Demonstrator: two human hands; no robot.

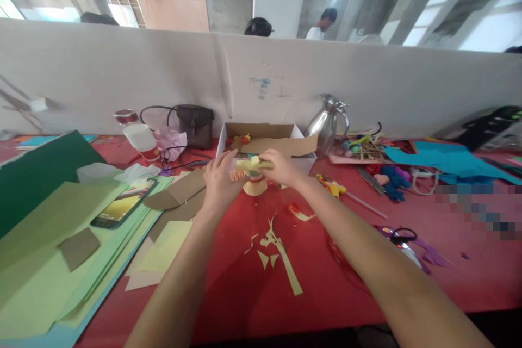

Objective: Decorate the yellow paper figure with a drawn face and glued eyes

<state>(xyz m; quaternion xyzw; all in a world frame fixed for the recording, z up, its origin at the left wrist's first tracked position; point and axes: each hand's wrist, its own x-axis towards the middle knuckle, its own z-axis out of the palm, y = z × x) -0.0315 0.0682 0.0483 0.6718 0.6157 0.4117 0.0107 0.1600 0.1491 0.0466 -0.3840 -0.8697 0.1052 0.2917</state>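
A small craft figure with a cream paper cone base point(255, 187) and a red band stands on the red table in front of the white box. At its top is a flat yellow paper piece point(247, 165) with a small pale yellow block point(255, 160) on it. My right hand point(281, 167) pinches the right end of the yellow paper piece. On the other side, my left hand point(222, 178) has its fingers and thumb apart around the piece's left end; I cannot tell whether it touches. An orange curled paper strip point(237, 175) shows beside my left thumb.
Yellow paper scraps point(281, 255) lie in front. A phone point(124, 204) rests on green sheets point(36, 261) at left. Behind stands a white box point(305, 165), with a steel jug point(324, 125) beside it. A yellow glue gun point(335, 189) and scissors point(403, 236) lie at right.
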